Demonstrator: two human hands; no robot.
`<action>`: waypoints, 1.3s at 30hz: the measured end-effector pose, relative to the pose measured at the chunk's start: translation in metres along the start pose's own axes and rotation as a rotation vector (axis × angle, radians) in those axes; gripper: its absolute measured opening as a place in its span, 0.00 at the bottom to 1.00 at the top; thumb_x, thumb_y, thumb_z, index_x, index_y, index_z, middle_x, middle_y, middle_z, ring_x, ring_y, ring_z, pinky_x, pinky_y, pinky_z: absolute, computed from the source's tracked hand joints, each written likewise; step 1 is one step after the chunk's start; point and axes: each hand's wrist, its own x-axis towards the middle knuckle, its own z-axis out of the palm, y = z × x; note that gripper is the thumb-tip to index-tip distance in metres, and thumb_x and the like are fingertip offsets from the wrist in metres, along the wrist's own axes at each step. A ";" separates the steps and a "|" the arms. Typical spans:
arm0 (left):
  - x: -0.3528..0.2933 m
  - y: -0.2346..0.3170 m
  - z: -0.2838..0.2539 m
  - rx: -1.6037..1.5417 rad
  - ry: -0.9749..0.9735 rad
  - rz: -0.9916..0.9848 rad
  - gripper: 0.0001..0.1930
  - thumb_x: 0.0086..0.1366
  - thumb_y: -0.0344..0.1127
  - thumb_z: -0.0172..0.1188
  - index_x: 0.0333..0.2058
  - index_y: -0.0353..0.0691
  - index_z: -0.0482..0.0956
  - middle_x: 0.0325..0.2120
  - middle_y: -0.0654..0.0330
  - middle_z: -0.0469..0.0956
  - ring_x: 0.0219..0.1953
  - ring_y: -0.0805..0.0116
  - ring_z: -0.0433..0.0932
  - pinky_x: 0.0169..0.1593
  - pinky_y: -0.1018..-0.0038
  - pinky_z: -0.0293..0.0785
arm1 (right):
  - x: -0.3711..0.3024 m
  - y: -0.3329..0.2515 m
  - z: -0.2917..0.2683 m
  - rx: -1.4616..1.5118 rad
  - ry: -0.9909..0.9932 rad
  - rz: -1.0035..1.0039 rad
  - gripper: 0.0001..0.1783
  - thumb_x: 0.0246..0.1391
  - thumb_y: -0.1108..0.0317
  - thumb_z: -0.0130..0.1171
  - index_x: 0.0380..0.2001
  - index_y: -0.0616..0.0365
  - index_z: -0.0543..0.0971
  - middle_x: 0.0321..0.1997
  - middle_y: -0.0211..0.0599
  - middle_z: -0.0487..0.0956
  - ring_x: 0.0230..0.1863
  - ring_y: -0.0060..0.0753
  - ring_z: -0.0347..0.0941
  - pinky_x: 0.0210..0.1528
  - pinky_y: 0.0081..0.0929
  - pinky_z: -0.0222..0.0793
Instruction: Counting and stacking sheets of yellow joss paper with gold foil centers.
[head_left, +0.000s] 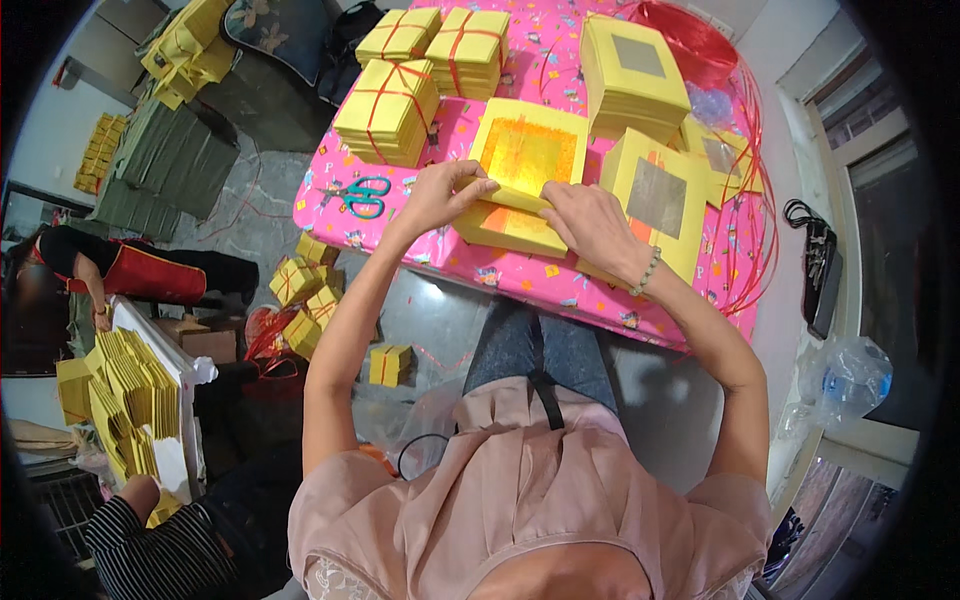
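A stack of yellow paper sheets (530, 145) lies on the pink table in front of me; its top sheet carries a shiny gold-orange square. My left hand (447, 198) pinches the near left corner of the upper sheets. At their near right corner, my right hand (590, 222) is closed with thumb and fingertips on the edge. The near edge of these sheets is raised, and more yellow paper (510, 232) shows beneath. Right of my right hand lies another stack with a silver square (657, 198). How many sheets I grip is hidden.
Three bundles tied with red string (388, 110) and green-handled scissors (366, 197) sit on the left of the pink tablecloth (470, 262). A tall paper stack (632, 80) and red strands (690, 45) are at the right. Two people work at a paper-covered table (190, 400) on the left.
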 end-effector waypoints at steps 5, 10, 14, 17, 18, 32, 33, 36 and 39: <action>0.006 0.024 -0.002 -0.029 0.237 0.189 0.18 0.61 0.41 0.65 0.45 0.38 0.77 0.45 0.52 0.75 0.44 0.54 0.78 0.44 0.62 0.75 | 0.024 0.027 -0.019 0.162 -0.003 0.108 0.14 0.60 0.62 0.55 0.41 0.61 0.72 0.33 0.51 0.79 0.37 0.57 0.76 0.40 0.46 0.70; 0.013 0.037 0.017 0.406 0.537 0.452 0.24 0.57 0.36 0.66 0.53 0.42 0.74 0.56 0.52 0.68 0.58 0.50 0.66 0.60 0.56 0.63 | 0.057 0.068 -0.022 0.269 0.023 0.203 0.16 0.60 0.60 0.55 0.43 0.63 0.75 0.41 0.54 0.79 0.47 0.55 0.75 0.49 0.46 0.68; 0.028 0.037 0.033 0.464 0.280 0.411 0.31 0.62 0.44 0.61 0.63 0.46 0.65 0.63 0.51 0.62 0.67 0.49 0.57 0.67 0.53 0.55 | 0.074 0.101 -0.009 0.240 0.090 0.231 0.16 0.60 0.60 0.55 0.43 0.63 0.75 0.41 0.51 0.80 0.46 0.53 0.76 0.49 0.43 0.70; 0.040 0.029 0.041 0.499 0.155 0.353 0.35 0.66 0.53 0.54 0.68 0.49 0.58 0.67 0.49 0.57 0.69 0.46 0.52 0.70 0.51 0.47 | 0.084 0.115 -0.003 0.239 0.031 0.327 0.16 0.60 0.61 0.55 0.44 0.63 0.75 0.44 0.50 0.79 0.48 0.53 0.75 0.51 0.44 0.69; 0.042 0.028 0.043 0.526 0.139 0.338 0.35 0.66 0.54 0.54 0.68 0.51 0.58 0.67 0.48 0.56 0.70 0.45 0.51 0.70 0.51 0.46 | 0.086 0.120 0.000 0.243 0.030 0.331 0.16 0.61 0.61 0.55 0.44 0.63 0.75 0.44 0.50 0.79 0.48 0.52 0.75 0.51 0.44 0.69; 0.057 0.013 0.048 0.465 0.026 0.265 0.34 0.67 0.58 0.50 0.68 0.53 0.58 0.67 0.45 0.56 0.69 0.44 0.52 0.70 0.49 0.46 | 0.096 0.127 0.010 -0.021 -0.014 0.299 0.18 0.63 0.59 0.51 0.48 0.61 0.76 0.46 0.49 0.76 0.51 0.51 0.71 0.54 0.46 0.65; 0.058 0.014 0.048 0.466 0.025 0.267 0.34 0.67 0.58 0.50 0.68 0.53 0.58 0.67 0.45 0.56 0.69 0.44 0.52 0.70 0.49 0.46 | 0.098 0.127 0.009 0.006 -0.013 0.296 0.18 0.62 0.59 0.52 0.48 0.61 0.77 0.48 0.48 0.77 0.53 0.51 0.71 0.55 0.48 0.65; 0.058 0.014 0.048 0.464 0.022 0.270 0.34 0.67 0.58 0.50 0.68 0.52 0.59 0.67 0.45 0.56 0.69 0.44 0.52 0.70 0.49 0.46 | 0.105 0.125 0.011 0.083 -0.018 0.283 0.19 0.61 0.60 0.52 0.48 0.62 0.77 0.48 0.48 0.78 0.53 0.51 0.73 0.55 0.49 0.65; 0.059 0.013 0.049 0.462 0.019 0.273 0.34 0.68 0.58 0.49 0.68 0.52 0.59 0.67 0.45 0.56 0.69 0.43 0.52 0.70 0.49 0.46 | 0.109 0.130 0.020 0.139 -0.030 0.265 0.18 0.61 0.60 0.53 0.47 0.61 0.77 0.46 0.48 0.79 0.50 0.51 0.74 0.54 0.49 0.66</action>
